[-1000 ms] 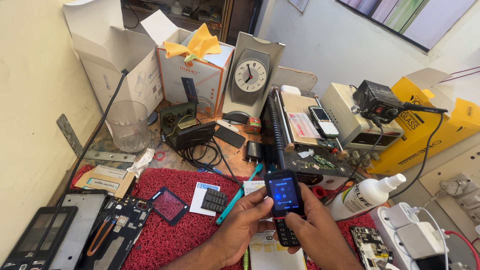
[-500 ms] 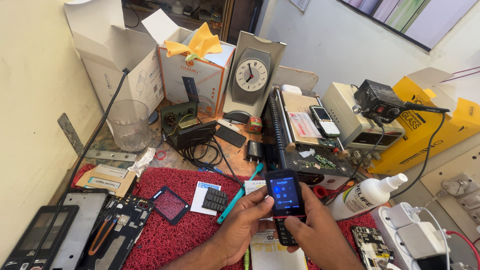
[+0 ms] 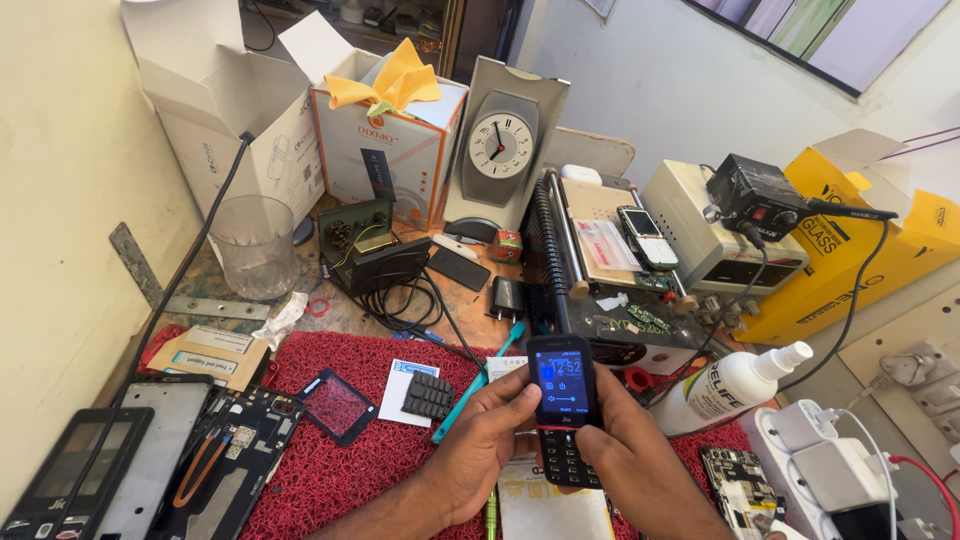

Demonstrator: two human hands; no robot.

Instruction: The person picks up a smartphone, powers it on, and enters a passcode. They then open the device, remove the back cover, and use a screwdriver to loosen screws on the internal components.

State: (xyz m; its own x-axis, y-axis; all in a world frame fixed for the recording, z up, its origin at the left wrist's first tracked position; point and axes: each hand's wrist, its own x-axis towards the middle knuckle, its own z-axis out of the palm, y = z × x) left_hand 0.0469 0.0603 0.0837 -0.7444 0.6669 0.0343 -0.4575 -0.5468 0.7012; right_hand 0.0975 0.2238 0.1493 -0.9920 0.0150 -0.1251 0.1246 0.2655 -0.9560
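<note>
Far left there's a pile of flat, glossy black phone screens and frames (image 3: 120,470) lying on the bench, plus a clear ribbed plastic cup (image 3: 253,245) standing upright near the wall. Next to those, a red looped-pile mat (image 3: 350,470) covers the front of the bench, with a small black rubbery keypad (image 3: 429,394) sitting on a white card.

Centre front is the main thing: a small black keypad phone (image 3: 564,405), candybar shape, held upright over the mat. Its screen is lit blue and the lower half shows rows of little dark keys. The left hand (image 3: 485,440) wraps its side, thumb on the left edge of the screen. The right hand (image 3: 640,460) grips the other side, fingers closed snug around the lower body.

Behind, there's a grey clock (image 3: 497,145) with a round white face, leaning back. To the right, a white plastic squeeze bottle (image 3: 725,385) lies tilted, and a yellow cardboard box (image 3: 860,250) sits by the wall.
</note>
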